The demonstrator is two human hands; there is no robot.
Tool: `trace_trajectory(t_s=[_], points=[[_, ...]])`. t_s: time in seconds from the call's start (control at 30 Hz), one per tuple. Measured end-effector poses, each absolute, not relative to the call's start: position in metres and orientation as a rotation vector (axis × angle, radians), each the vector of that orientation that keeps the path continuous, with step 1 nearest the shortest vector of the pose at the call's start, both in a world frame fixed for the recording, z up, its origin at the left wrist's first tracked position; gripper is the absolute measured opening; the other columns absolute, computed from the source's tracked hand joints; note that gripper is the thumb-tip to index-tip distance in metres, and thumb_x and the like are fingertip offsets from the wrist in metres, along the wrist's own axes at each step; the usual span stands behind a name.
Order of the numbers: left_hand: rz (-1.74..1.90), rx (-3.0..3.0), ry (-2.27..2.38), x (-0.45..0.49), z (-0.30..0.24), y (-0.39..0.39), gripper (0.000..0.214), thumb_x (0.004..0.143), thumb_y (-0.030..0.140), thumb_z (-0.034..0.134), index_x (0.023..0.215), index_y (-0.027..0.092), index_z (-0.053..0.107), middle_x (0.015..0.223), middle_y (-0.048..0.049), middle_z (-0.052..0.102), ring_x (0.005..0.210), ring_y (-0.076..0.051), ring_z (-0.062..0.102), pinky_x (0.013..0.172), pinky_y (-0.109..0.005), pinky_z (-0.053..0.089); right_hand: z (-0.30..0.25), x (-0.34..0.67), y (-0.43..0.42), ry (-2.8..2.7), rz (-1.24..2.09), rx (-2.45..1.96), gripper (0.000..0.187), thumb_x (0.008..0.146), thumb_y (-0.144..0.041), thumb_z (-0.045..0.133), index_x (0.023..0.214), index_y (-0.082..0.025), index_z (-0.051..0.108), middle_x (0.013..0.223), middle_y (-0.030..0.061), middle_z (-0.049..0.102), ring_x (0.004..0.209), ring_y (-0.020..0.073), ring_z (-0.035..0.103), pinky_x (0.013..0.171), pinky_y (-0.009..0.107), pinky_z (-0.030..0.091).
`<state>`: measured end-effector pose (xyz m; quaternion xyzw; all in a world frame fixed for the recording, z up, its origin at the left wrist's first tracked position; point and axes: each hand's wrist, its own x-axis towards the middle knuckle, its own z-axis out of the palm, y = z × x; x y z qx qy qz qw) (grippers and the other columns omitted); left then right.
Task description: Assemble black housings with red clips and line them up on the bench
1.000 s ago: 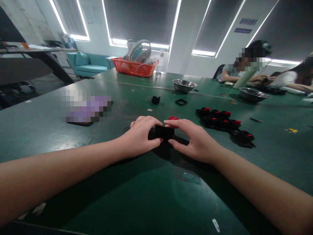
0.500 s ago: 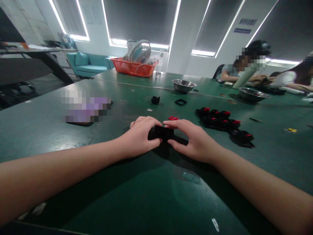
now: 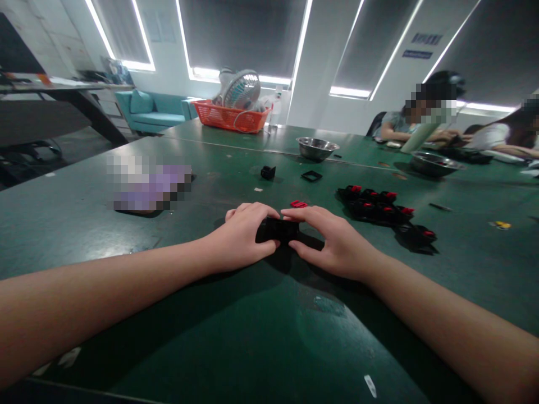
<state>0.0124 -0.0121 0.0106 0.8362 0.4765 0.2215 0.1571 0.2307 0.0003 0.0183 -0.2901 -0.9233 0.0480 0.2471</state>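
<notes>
A small black plastic part point(image 3: 278, 229) rests on the green table point(image 3: 236, 336), pinched from both sides. My left hand point(image 3: 242, 237) grips its left end with fingers curled. My right hand point(image 3: 332, 238) holds its right end between thumb and forefinger. Just behind my fingers lies a small red piece point(image 3: 298, 203). To the right sits a cluster of black parts with red buttons point(image 3: 385, 210).
A loose black cube part point(image 3: 268, 171) and a black frame point(image 3: 312, 175) lie farther back. Two steel bowls point(image 3: 317, 147) point(image 3: 435, 163) stand beyond them. An orange basket with a fan point(image 3: 231, 115) is at the far edge. Other people sit at the far right point(image 3: 425, 120).
</notes>
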Motion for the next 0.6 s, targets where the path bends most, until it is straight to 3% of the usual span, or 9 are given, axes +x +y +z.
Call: trace_trajectory(t_s=[0.6], points=[[0.580, 2.414, 1.321, 0.0119, 0.0094, -0.0089, 0.049, 0.079, 0.027, 0.060, 0.126, 0.018, 0.050, 0.127, -0.0099, 0.061, 0.120, -0.030, 0.053, 0.103, -0.052, 0.037, 0.0174, 0.2315, 0.0009, -2.504, 0.167, -0.797, 0.043, 0.085, -0.026, 0.061, 0.126, -0.018, 0.055, 0.120, 0.0115, 0.067, 0.110, 0.0242, 0.063, 0.095, 0.042, 0.051]])
